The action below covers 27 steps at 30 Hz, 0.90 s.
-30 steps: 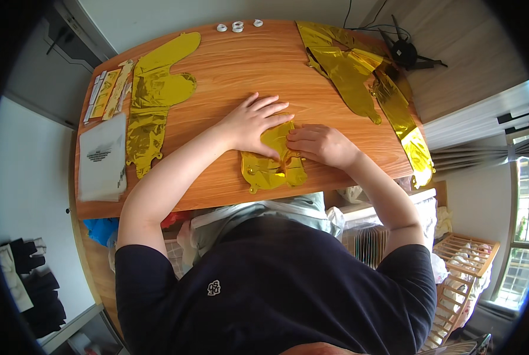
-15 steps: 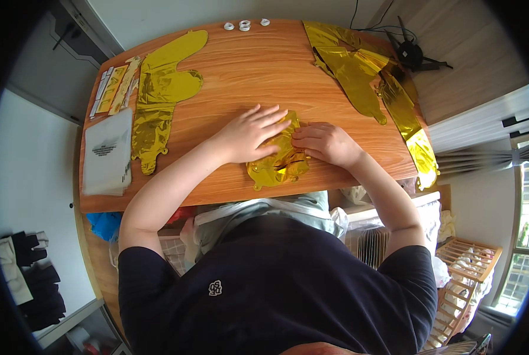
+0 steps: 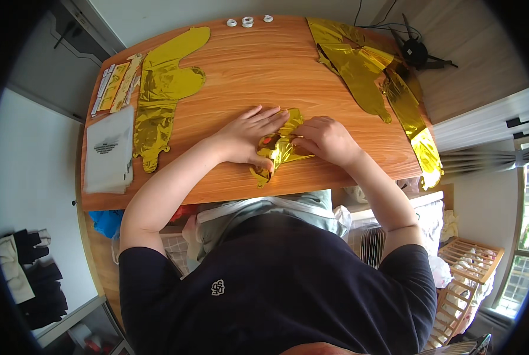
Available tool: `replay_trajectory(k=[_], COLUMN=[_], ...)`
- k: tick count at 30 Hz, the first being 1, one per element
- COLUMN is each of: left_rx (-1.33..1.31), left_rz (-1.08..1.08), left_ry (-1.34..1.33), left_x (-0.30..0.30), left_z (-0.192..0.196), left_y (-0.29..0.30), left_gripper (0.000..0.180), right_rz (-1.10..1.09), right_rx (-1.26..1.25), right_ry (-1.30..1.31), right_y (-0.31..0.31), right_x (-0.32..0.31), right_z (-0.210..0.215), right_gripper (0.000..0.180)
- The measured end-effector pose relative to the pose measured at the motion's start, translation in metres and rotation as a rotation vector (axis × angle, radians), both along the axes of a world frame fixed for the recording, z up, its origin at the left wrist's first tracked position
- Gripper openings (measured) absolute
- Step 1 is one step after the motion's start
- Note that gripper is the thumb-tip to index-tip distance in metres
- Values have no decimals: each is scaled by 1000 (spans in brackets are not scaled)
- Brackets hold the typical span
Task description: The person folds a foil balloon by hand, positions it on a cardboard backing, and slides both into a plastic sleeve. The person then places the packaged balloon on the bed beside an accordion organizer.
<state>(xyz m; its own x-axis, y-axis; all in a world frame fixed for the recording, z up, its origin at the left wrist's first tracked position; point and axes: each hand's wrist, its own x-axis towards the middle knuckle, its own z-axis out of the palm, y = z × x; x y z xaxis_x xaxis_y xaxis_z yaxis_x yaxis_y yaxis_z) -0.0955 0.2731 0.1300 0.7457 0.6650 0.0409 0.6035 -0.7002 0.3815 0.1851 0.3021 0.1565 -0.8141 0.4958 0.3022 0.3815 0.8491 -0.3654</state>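
A crumpled, partly folded gold foil balloon [image 3: 283, 147] lies near the front edge of the wooden table [image 3: 240, 77]. My left hand [image 3: 245, 137] rests on its left side, fingers stretched out and thumb on the foil near the front. At the balloon's right side, my right hand [image 3: 330, 142] has its fingers curled in a pinch on the foil, pulling a crease taut. Part of the foil is hidden under both hands. Another flat gold foil balloon [image 3: 159, 89] lies at the left, and more gold foil balloons [image 3: 362, 83] spread along the right edge.
A stack of clear plastic bags [image 3: 107, 163] lies at the left edge, with paper strips and packets [image 3: 116, 89] behind it. Small white rolls [image 3: 248, 22] stand along the far edge. A black device with antennas [image 3: 415, 54] sits at the back right.
The right hand's fingers have gone from lying on the foil to pinching it. The foil's right side is lifted and folded toward the left, and my left thumb has shifted toward the front.
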Motion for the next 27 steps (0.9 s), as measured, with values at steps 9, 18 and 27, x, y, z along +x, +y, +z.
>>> replay_trajectory(k=[9,18,27], left_rx=[-344,186,206], left_rz=[56,8,18], left_ry=[-334,-77,-28], left_x=[-6,1,8], left_z=[13,-10,-5], left_y=[15,3,4], left_gripper=[57,49,54], right_rz=[-177,-295,-328], right_rx=[7,-65,-473], right_ry=[-3,85,153], right_y=[-7,-27,-8], right_x=[-18,-13,-7], right_z=[6,0,1], right_gripper=[27,24,18])
